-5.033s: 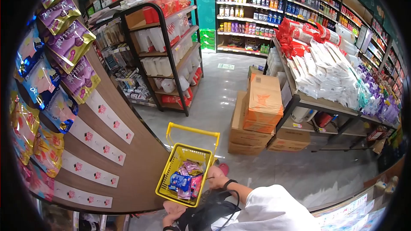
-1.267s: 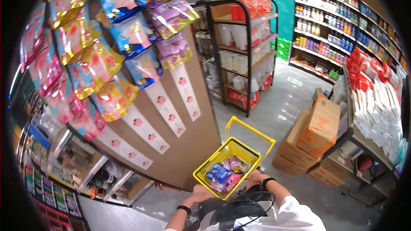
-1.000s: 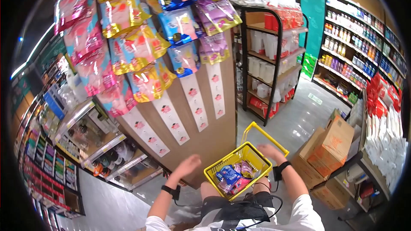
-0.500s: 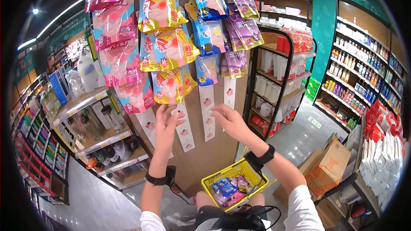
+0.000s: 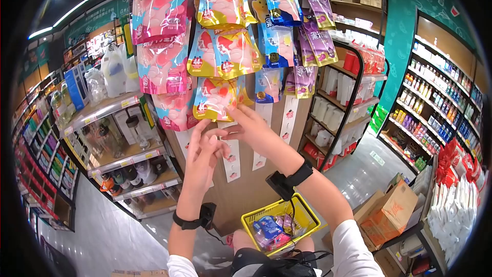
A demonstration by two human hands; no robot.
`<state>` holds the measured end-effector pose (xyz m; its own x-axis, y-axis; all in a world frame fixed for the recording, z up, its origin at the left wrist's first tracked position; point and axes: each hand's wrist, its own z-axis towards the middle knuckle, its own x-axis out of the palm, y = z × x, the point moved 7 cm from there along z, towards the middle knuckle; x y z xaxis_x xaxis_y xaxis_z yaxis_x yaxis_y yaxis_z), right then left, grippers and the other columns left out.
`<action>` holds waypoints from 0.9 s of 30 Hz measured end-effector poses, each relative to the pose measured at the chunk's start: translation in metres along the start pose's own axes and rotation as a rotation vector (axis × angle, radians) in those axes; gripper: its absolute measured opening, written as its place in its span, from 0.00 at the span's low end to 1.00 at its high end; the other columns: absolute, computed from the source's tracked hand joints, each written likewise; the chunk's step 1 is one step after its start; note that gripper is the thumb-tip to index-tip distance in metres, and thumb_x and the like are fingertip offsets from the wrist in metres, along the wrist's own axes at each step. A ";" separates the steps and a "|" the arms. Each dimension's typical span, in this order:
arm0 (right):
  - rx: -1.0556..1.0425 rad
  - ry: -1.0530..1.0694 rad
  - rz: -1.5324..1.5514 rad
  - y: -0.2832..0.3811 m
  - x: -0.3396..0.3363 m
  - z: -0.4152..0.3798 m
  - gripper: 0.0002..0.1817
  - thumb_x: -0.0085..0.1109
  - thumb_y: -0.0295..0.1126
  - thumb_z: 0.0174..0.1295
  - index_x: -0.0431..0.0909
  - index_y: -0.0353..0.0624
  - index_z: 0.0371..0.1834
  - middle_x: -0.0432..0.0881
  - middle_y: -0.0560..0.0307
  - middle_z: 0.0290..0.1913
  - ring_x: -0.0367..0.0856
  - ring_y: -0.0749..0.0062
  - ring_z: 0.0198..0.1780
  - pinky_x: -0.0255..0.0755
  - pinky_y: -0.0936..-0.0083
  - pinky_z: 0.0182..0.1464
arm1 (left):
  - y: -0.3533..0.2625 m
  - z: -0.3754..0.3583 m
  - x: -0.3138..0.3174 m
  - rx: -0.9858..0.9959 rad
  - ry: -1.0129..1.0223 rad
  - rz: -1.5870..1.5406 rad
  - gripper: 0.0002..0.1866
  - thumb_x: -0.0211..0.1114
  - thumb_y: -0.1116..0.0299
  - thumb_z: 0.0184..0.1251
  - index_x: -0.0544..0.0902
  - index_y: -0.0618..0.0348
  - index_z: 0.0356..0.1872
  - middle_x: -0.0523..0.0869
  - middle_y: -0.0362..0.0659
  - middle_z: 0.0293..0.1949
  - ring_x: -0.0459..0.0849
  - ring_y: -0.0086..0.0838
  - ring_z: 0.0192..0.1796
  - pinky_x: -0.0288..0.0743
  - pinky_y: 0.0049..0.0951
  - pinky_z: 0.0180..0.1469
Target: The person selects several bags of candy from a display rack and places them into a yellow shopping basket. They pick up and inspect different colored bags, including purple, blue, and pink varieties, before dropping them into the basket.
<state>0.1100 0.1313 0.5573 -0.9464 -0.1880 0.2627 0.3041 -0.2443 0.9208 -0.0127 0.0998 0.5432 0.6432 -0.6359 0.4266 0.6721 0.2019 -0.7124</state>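
Bags of candy hang in overlapping columns on printed white strips. The lowest yellow, pink and blue candy bag point(image 5: 212, 95) is just above my hands. My right hand point(image 5: 256, 131) reaches in from the right, one fingertip at this bag's bottom edge and its thumb lower, apart from that finger. Just left of it, my left hand point(image 5: 202, 156) is raised, fingers loosely bent and apart, tips just under the bag. Both hands look empty. A printed white strip point(image 5: 231, 161) shows below them.
A yellow basket point(image 5: 251, 223) holding several packets sits by my legs. Shelves with bottles point(image 5: 134, 131) stand to the left, a black-framed rack point(image 5: 360, 72) to the right. Cardboard boxes point(image 5: 392, 208) and a shelf of white packets point(image 5: 446, 210) are at lower right.
My right hand has moved left and up to the yellow candy bag, close beside my left hand. The view has shifted, so the hanging bags appear farther right.
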 end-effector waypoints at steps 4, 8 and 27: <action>-0.065 0.128 0.110 0.013 0.013 -0.002 0.18 0.51 0.40 0.64 0.68 0.38 0.50 0.77 0.56 0.43 0.77 0.74 0.42 0.73 0.75 0.43 | -0.010 -0.009 0.011 0.004 0.038 0.070 0.29 0.52 0.70 0.66 0.52 0.59 0.66 0.76 0.46 0.41 0.77 0.28 0.34 0.71 0.26 0.41; -0.134 0.130 0.134 0.026 0.018 -0.006 0.17 0.54 0.39 0.62 0.70 0.37 0.46 0.78 0.56 0.44 0.77 0.78 0.40 0.73 0.78 0.42 | -0.018 -0.010 0.021 -0.006 0.057 0.077 0.34 0.53 0.70 0.65 0.47 0.58 0.68 0.77 0.45 0.38 0.77 0.27 0.34 0.71 0.25 0.40; 0.003 0.078 -0.343 -0.008 -0.051 -0.051 0.15 0.53 0.30 0.62 0.70 0.37 0.50 0.77 0.60 0.44 0.73 0.80 0.46 0.69 0.78 0.49 | 0.064 -0.053 0.014 -0.380 0.102 -0.007 0.23 0.52 0.70 0.66 0.59 0.58 0.61 0.78 0.45 0.37 0.77 0.24 0.36 0.69 0.24 0.45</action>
<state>0.1614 0.0941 0.5213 -0.9823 -0.1671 -0.0846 -0.0304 -0.3034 0.9524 0.0199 0.0644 0.4734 0.5865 -0.7106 0.3887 0.4803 -0.0813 -0.8733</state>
